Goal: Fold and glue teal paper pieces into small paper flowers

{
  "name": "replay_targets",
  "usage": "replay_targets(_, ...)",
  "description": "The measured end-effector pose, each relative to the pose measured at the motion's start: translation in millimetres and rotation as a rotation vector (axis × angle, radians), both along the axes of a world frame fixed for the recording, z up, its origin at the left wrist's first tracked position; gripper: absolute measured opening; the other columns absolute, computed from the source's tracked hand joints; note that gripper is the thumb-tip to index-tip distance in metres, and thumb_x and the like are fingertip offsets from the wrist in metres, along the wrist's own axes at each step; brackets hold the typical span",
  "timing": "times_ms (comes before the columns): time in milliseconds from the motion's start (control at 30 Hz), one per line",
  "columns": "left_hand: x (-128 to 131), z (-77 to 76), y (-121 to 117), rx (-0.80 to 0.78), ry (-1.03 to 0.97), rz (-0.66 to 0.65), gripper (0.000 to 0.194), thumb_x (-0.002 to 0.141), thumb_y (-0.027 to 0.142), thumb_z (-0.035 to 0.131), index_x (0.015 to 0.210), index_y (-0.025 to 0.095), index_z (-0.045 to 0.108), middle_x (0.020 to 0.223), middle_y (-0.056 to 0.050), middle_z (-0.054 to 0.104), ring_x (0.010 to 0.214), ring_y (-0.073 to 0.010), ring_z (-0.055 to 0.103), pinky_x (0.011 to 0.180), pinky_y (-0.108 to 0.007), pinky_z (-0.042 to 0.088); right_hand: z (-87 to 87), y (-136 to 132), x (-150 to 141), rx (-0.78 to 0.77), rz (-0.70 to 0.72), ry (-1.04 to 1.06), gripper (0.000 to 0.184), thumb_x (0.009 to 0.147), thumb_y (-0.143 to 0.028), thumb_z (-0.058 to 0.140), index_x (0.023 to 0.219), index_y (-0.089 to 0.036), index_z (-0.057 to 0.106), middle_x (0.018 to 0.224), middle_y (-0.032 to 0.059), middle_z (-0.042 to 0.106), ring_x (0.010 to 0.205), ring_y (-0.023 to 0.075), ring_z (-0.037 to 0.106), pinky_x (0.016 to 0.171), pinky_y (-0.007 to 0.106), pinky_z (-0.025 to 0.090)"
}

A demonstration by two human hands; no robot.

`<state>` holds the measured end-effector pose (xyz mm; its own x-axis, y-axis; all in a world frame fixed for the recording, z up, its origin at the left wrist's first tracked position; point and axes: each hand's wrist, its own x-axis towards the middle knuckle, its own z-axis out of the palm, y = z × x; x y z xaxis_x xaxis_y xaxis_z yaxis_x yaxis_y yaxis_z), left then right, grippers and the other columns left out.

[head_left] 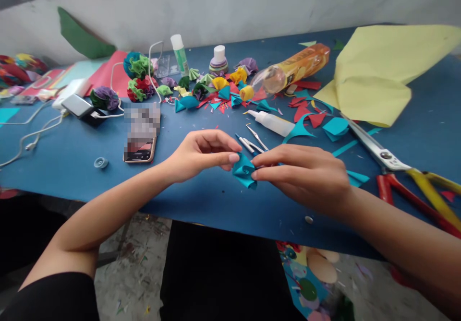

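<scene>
Holding ruffled turquoise paper over worktop, near front edge. Clamped at upper-left edge in grip of left hand, at right edge in grip of right hand. Lying between both, touching each; showing no clear long axis.

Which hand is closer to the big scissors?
Right. The right hand pinches the blue paper to the left of the big scissors; the left hand is farther left, on the paper's other side.
</scene>
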<state>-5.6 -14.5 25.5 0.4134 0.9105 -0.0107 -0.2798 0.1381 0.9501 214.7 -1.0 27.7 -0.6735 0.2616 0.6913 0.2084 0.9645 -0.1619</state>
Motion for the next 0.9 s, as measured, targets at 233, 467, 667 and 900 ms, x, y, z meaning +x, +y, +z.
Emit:
replay_targets(233,2,-9.5,2,-0.201,0.031,-0.184,0.026,0.068,0.033,0.082,0.081,0.014,0.072,0.070,0.000,0.070,0.062,-0.0090,0.066,0.056,-0.018,0.057,5.5,-4,-1,-0.038,0.024,0.005,0.025,0.088,-0.006,0.051,0.081,-0.027,0.064,0.088,-0.0006,0.074,0.072,0.0109,0.069,0.064,0.022,0.054)
replay_targets(467,2,-13.5,3,-0.467,0.062,-0.558,0.033,0.052,0.033,0.090,0.072,0.014,0.072,0.061,0.001,0.068,0.052,-0.0079,0.063,0.050,-0.017,0.055,2.2,-1,-3,-0.053,0.219,-0.037,0.021,0.095,-0.016,0.046,0.088,-0.025,0.064,0.088,0.0015,0.074,0.075,0.0108,0.069,0.068,0.022,0.055)
replay_targets(667,5,-2.7,0,-0.322,0.160,-0.455,0.031,0.055,0.031,0.089,0.069,0.012,0.068,0.062,0.003,0.065,0.056,-0.0070,0.061,0.055,-0.018,0.055,0.5,0,-3,-0.109,0.214,-0.054,0.020,0.094,-0.013,0.046,0.091,-0.024,0.063,0.100,0.0035,0.074,0.083,0.0115,0.070,0.073,0.022,0.056)
replay_targets(900,4,-9.1,-6,0.508,0.558,0.035,0.013,0.085,0.022,0.062,0.083,0.013,0.070,0.076,-0.004,0.069,0.063,-0.0083,0.060,0.055,-0.016,0.048,-0.9,0,-11,-0.582,-0.121,0.047,0.016,0.085,-0.031,0.063,0.097,-0.020,0.064,0.088,0.0029,0.072,0.072,0.0146,0.068,0.065,0.026,0.056)
